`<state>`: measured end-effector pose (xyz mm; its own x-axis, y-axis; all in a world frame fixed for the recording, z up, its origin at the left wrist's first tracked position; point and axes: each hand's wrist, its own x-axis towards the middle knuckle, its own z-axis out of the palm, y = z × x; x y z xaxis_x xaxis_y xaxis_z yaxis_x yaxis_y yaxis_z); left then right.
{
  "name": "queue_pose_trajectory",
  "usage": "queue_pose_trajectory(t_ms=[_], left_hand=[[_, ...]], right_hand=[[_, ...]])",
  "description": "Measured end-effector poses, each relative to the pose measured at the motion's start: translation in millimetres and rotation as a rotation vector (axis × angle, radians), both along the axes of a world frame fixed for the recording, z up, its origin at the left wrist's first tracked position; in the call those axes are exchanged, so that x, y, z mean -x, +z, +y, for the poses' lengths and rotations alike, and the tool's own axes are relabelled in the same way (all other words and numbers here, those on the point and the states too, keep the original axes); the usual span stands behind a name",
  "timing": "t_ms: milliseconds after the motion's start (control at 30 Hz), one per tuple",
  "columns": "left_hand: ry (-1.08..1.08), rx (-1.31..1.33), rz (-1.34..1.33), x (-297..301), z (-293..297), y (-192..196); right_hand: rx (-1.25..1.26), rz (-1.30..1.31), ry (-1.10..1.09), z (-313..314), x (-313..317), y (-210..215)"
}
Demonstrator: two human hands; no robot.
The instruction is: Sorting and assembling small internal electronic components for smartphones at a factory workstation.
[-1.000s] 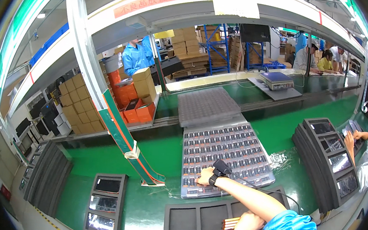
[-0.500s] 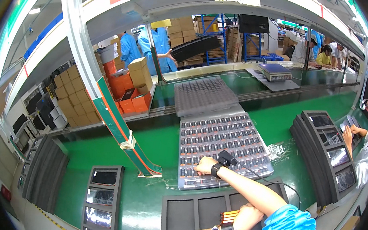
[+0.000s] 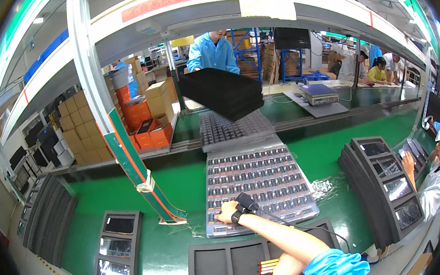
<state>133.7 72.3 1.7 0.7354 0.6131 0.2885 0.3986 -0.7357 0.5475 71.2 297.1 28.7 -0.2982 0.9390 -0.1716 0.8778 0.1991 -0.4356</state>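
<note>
My right hand (image 3: 227,211) reaches across to the near left corner of a clear plastic tray (image 3: 305,214) holding rows of small black parts with orange ends. Its fingers are closed together over the front row; whatever sits between them is hidden. Crossed beneath that forearm, my left hand (image 3: 288,269) grips a small stack of black-and-orange parts (image 3: 268,268). This stack hangs over a black foam tray (image 3: 210,249) with square compartments. Both wrists wear a strapped black device with a cable.
Beyond the clear tray lies a pile of similar trays (image 3: 212,131). A person opposite holds a black foam stack (image 3: 218,93) above it. Foam trays with screens stand left (image 3: 119,246) and right (image 3: 378,177), near a co-worker in white. A post (image 3: 143,180) rises on the left.
The person opposite has swung the black foam stack over the far clear trays. My view has shifted slightly; my right hand stays at the front row and my left keeps its stack.
</note>
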Motion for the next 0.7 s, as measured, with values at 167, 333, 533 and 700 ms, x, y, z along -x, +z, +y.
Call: queue_pose_trajectory(t_ms=[167,333,533,700], left_hand=[[-0.008,-0.049,0.066,-1,0,-5],[0.001,-0.062,-0.032,-1,2,-5],[-0.042,-0.261,0.387,10,9,44],[-0.135,-0.122,-0.081,7,26,-50]], right_hand=[[0.036,-0.058,0.022,3,-5,0],[-0.038,-0.071,0.038,3,-9,0],[0.231,1.046,-0.284,33,-42,53],[0.366,1.968,-0.455,71,-20,124]])
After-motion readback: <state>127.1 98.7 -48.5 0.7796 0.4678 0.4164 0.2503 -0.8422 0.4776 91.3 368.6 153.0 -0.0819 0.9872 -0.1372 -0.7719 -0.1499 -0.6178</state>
